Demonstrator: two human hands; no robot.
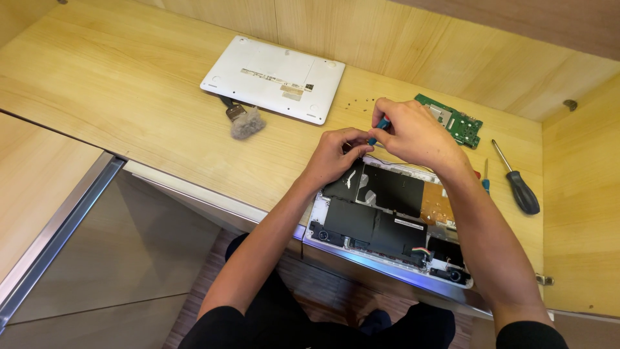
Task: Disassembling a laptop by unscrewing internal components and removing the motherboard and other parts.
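Light wooden desk (129, 97). Opened laptop chassis with black internal panels (387, 216), at the near edge of the desk, right of centre. White rectangular laptop bottom cover (274, 77), toward the far edge, centre. Green circuit board (452, 121), far right. Black-handled screwdriver (520, 187), near the right edge. Grey fluffy brush (245, 123), just before the cover. Right hand (413, 132): fingers closed round a small blue-handled tool (380, 126) over the chassis's far edge. Left hand (336, 155): fingers bunched narrowly at the tool's tip, touching the chassis.
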